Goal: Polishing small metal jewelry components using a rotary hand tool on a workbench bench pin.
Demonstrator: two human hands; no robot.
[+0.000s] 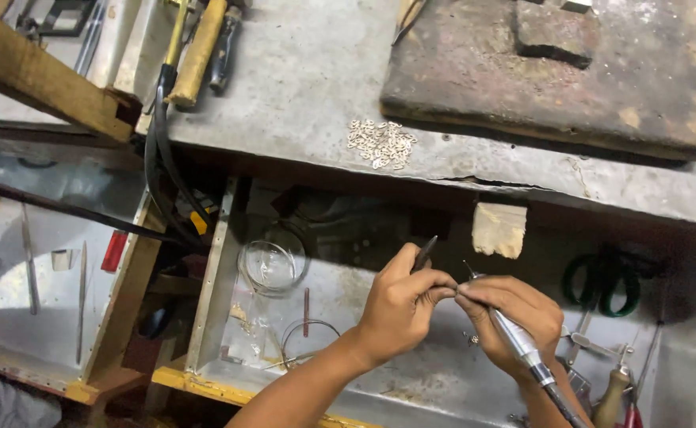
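Your left hand (399, 301) pinches a tiny piece, too small to identify, over the near tray (681, 396), while your right hand (514, 317) grips the rotary handpiece (514, 337); a slip risks nicked fingertips.

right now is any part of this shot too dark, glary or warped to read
Head view: deep shadow under the bench edge hides the drawer back; glare on the glass dish; both hands, left hand and right hand, sharp; edges bend slightly.
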